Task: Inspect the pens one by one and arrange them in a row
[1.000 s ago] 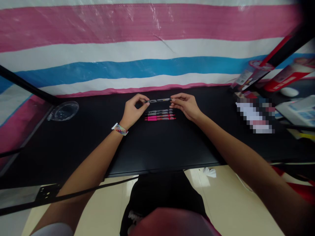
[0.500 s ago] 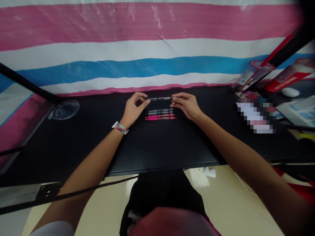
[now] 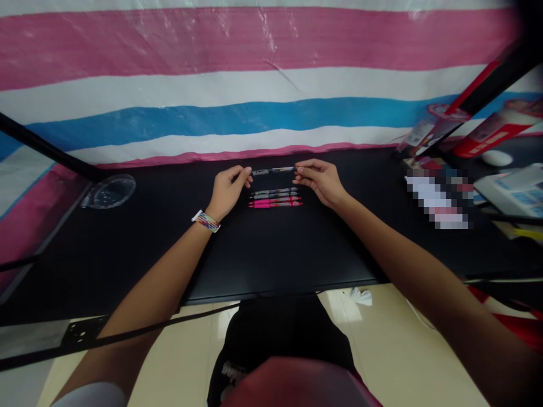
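A dark pen (image 3: 275, 170) lies crosswise between my two hands, above a row of other pens. My left hand (image 3: 229, 191) has thumb and fingers pinched together at the pen's left end. At the right end, my right hand (image 3: 321, 182) pinches the tip between thumb and forefinger. Just below, grey-black pens (image 3: 275, 194) and pink-red pens (image 3: 274, 203) lie side by side on the black table (image 3: 271, 254), parallel to the held one.
A clear plastic lid (image 3: 111, 191) sits at the left. At the right stand a plastic cup (image 3: 435, 130) and a red-and-white cup (image 3: 494, 133), near a white mouse (image 3: 497, 158) and a white device (image 3: 513, 192). Striped sheeting (image 3: 254, 118) hangs behind.
My left thumb and fingers have closed together and drawn slightly left, showing more of the pen's left end. My right hand keeps its grip, and the view has shifted slightly.
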### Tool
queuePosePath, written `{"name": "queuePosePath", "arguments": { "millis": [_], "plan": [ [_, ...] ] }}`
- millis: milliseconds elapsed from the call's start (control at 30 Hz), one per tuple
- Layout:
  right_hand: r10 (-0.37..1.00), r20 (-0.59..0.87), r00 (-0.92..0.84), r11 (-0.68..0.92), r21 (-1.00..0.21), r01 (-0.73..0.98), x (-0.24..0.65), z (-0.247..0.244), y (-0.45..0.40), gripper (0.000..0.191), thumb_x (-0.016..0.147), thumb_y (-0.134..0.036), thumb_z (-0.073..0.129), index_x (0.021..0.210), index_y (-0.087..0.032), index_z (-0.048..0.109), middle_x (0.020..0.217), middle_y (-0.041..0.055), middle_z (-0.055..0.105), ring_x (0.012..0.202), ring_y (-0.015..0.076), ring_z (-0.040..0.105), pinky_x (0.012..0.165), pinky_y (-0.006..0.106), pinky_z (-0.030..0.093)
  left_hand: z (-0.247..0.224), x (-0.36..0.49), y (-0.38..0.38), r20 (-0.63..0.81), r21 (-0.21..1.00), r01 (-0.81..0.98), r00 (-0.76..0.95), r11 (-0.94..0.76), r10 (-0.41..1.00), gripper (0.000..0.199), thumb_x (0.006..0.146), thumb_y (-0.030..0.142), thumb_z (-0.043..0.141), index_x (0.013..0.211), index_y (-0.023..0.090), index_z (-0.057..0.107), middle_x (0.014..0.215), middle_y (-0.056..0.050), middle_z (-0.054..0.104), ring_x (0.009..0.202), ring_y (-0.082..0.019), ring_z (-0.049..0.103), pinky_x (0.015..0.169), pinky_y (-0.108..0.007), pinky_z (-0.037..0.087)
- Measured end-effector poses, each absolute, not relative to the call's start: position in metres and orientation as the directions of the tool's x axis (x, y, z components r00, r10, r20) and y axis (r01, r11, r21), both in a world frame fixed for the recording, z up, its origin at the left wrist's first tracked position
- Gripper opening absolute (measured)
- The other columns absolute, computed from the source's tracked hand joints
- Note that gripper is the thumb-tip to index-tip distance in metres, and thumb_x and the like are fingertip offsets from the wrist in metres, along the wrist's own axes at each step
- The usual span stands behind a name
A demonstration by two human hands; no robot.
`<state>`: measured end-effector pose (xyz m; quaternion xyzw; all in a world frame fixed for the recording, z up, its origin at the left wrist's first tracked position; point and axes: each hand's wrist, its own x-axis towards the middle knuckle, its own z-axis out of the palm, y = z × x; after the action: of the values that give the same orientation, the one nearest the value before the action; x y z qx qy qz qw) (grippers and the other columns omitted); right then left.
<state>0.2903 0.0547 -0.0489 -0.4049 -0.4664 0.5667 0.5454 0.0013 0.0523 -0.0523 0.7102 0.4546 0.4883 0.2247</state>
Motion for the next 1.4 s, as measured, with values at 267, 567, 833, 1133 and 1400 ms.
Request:
{"name": "queuePosePath", "arguments": {
  "millis": [267,567,833,1133,1400],
  "plan": [
    [0.997,0.082,-0.007,0.078,-0.970,-0.228,0.294,-0.050,0.059,0.024,0.073,-0.034,0.092,0.092,-0.024,0.080,0.086,0.0030,0.072,0.081,0.0187,0.070,0.093,0.044,0.069,-0.058,-0.003,0.059,0.539,0.761,0.395,0.056,-0.515,0.840,0.012,0.101,0.034,0.077,0.093,0.025,0.079,0.090,-0.003,0.083,0.082,-0.017,0.076,0.080,-0.033,0.061],
    [0.988,0.115,0.102,0.132,-0.975,-0.178,0.298,-0.052,0.066,0.021,0.073,-0.031,0.085,0.092,-0.026,0.077,0.086,0.0031,0.069,0.081,0.0196,0.068,0.091,0.045,0.067,-0.061,-0.006,0.063,0.526,0.800,0.350,-0.019,-0.487,0.850,0.012,0.096,0.031,0.082,0.106,0.026,0.087,0.111,-0.007,0.089,0.101,-0.023,0.083,0.093,-0.040,0.068],
    [0.984,0.119,0.132,0.139,-0.978,-0.157,0.301,-0.054,0.069,0.020,0.074,-0.030,0.083,0.092,-0.026,0.076,0.086,0.0029,0.069,0.079,0.0194,0.067,0.091,0.046,0.067,-0.061,-0.007,0.063,0.524,0.815,0.323,-0.060,-0.480,0.850,0.013,0.092,0.028,0.086,0.105,0.029,0.089,0.111,-0.006,0.090,0.101,-0.023,0.084,0.097,-0.044,0.067],
    [0.982,0.126,0.141,0.157,-0.959,-0.236,0.301,-0.056,0.070,0.016,0.072,-0.024,0.087,0.087,-0.024,0.080,0.081,0.0017,0.072,0.074,0.0161,0.069,0.082,0.038,0.067,-0.061,-0.006,0.062,0.517,0.821,0.316,-0.055,-0.476,0.854,0.012,0.094,0.027,0.086,0.106,0.026,0.090,0.111,-0.007,0.089,0.100,-0.023,0.084,0.097,-0.043,0.067],
    [0.988,0.127,-0.092,0.107,-0.975,-0.194,0.294,-0.057,0.062,0.032,0.070,-0.036,0.098,0.096,-0.021,0.085,0.083,0.0036,0.079,0.076,0.0193,0.076,0.085,0.040,0.068,-0.055,0.000,0.053,0.461,0.812,0.378,0.052,-0.445,0.886,0.012,0.101,0.034,0.077,0.098,0.024,0.084,0.096,-0.004,0.086,0.095,-0.022,0.080,0.095,-0.038,0.062]
  ]
}}
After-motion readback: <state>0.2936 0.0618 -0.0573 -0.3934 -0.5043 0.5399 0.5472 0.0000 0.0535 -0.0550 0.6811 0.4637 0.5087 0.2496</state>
